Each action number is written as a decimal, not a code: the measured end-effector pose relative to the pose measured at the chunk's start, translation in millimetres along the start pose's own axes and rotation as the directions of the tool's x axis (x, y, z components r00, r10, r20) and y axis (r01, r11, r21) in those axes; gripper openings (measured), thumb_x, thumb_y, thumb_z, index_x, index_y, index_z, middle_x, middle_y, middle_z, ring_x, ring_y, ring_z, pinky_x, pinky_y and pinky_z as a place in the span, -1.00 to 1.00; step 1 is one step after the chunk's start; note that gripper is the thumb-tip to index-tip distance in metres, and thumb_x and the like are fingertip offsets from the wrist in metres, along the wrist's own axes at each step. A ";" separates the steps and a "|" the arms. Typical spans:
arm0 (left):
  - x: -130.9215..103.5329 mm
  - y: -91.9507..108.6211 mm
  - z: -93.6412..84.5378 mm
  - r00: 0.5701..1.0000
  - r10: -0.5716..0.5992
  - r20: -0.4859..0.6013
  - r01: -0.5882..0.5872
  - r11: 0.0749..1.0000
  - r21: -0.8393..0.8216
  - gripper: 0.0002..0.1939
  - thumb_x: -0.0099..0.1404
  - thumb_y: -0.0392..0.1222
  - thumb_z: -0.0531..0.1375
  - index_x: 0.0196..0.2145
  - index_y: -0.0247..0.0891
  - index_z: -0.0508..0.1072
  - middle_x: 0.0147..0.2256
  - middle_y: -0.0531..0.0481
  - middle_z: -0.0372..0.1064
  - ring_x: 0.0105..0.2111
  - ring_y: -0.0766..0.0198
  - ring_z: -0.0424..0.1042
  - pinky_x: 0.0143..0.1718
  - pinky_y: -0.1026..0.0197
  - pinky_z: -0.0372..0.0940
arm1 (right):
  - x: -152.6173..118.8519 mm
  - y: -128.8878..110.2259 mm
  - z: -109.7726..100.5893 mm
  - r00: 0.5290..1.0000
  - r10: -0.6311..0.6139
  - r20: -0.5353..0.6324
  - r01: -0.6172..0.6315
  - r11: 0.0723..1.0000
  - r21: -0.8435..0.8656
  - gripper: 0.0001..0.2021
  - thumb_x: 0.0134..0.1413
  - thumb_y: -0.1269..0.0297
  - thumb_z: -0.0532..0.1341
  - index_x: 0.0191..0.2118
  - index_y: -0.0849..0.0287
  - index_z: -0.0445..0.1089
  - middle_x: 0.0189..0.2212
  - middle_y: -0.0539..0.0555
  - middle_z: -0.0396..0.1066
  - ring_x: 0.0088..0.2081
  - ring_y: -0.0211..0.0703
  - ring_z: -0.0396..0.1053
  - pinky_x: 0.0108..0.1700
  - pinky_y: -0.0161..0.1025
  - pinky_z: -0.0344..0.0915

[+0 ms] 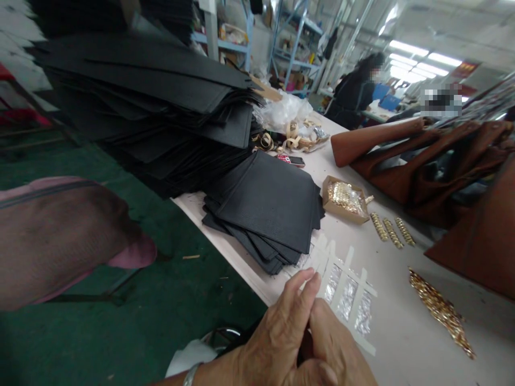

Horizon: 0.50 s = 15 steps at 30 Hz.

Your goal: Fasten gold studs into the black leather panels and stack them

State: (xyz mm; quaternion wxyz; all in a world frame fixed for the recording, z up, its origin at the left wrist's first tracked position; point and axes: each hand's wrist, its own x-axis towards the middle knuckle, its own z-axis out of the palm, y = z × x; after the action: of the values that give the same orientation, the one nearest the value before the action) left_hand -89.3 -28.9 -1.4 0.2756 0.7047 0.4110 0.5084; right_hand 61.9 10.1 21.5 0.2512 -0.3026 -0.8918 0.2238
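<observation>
My left hand (281, 321), with a metal band at its wrist, meets my right hand (338, 343) at the bottom middle, over the table's near edge. The fingers of both are closed and pressed together, and whatever may lie between them is hidden. Just beyond the fingertips, pale tape strips (341, 284) cross over shiny clear pieces on the table. Behind these lies a fanned stack of black leather-like panels (269, 198). To the right of my hands is a heap of gold chain (440, 311).
Several short gold chain pieces (390, 231) lie beside a cardboard box (348, 214) of gold parts. Brown bags (475, 214) line the right side. A tall black panel pile (161, 102) overhangs the left edge. Beyond are a phone (295, 160), plastic wrap (284, 110) and a person (354, 88).
</observation>
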 end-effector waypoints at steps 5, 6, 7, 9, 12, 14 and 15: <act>-4.3 -0.3 -10.8 0.997 -0.053 -0.047 0.054 0.998 0.032 -0.12 0.37 0.27 -0.03 0.40 -0.11 -0.42 0.41 -0.18 -0.34 0.38 -0.08 -0.20 0.35 -0.04 -0.06 | 3.2 9.0 24.9 1.000 -0.016 -0.001 0.016 1.000 -0.025 -0.75 0.32 0.17 -0.03 -0.09 0.00 0.36 -0.40 0.13 0.41 -0.37 0.03 0.41 -0.35 -0.13 0.43; -5.6 -1.3 -12.0 0.997 -0.058 -0.049 0.059 0.998 0.038 -0.12 0.38 0.26 -0.03 0.40 -0.11 -0.43 0.41 -0.18 -0.35 0.38 -0.07 -0.21 0.35 -0.03 -0.06 | 5.2 9.3 27.5 1.000 -0.020 0.008 0.020 0.999 -0.027 -0.75 0.32 0.17 -0.03 -0.08 -0.01 0.36 -0.39 0.13 0.41 -0.35 0.04 0.42 -0.34 -0.12 0.43; -6.9 -2.5 -13.1 0.996 -0.064 -0.056 0.066 0.997 0.041 -0.13 0.38 0.26 -0.03 0.40 -0.11 -0.43 0.41 -0.17 -0.35 0.39 -0.06 -0.22 0.35 -0.03 -0.07 | 8.2 8.9 29.0 0.999 -0.029 0.013 0.029 0.999 -0.028 -0.75 0.32 0.17 -0.02 -0.07 -0.02 0.37 -0.38 0.13 0.42 -0.34 0.04 0.42 -0.34 -0.12 0.43; -9.5 -5.1 -15.4 0.994 -0.080 -0.078 0.084 0.996 0.042 -0.15 0.39 0.26 -0.06 0.40 -0.12 -0.43 0.42 -0.17 -0.35 0.39 -0.05 -0.23 0.35 -0.02 -0.08 | 16.8 6.1 29.5 0.999 -0.044 0.028 0.045 0.998 -0.036 -0.73 0.32 0.18 -0.02 -0.02 -0.04 0.36 -0.36 0.13 0.43 -0.30 0.06 0.44 -0.32 -0.12 0.44; -11.8 -9.5 -20.3 0.987 -0.117 -0.112 0.122 0.992 0.037 -0.19 0.41 0.25 -0.11 0.40 -0.12 -0.40 0.42 -0.15 -0.33 0.38 -0.04 -0.21 0.36 -0.02 -0.09 | 33.2 1.0 27.3 0.996 -0.056 0.072 0.059 0.997 -0.045 -0.71 0.29 0.22 0.05 0.08 -0.06 0.33 -0.27 0.12 0.46 -0.21 0.06 0.45 -0.25 -0.12 0.46; -12.5 -13.4 -24.3 0.983 -0.144 -0.115 0.148 0.988 0.032 -0.22 0.42 0.23 -0.12 0.40 -0.12 -0.38 0.42 -0.14 -0.31 0.38 -0.04 -0.19 0.35 -0.02 -0.07 | 43.3 -0.9 27.6 0.992 -0.072 0.103 0.077 0.996 -0.043 -0.68 0.25 0.25 0.11 0.10 -0.05 0.32 -0.24 0.12 0.46 -0.18 0.05 0.45 -0.24 -0.14 0.47; -12.9 -15.7 -26.3 0.982 -0.151 -0.116 0.156 0.987 0.029 -0.23 0.43 0.22 -0.12 0.40 -0.12 -0.37 0.42 -0.15 -0.31 0.38 -0.04 -0.18 0.35 -0.02 -0.06 | 47.6 -1.4 28.9 0.990 -0.086 0.113 0.091 0.995 -0.040 -0.68 0.23 0.26 0.14 0.09 -0.05 0.32 -0.24 0.13 0.46 -0.19 0.05 0.45 -0.24 -0.15 0.47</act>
State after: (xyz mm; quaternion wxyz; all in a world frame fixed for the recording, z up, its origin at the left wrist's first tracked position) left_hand -120.8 -32.7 -11.6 0.2768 0.6461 0.4887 0.5168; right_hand 11.6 33.0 14.9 0.2040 -0.2554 -0.9217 0.2088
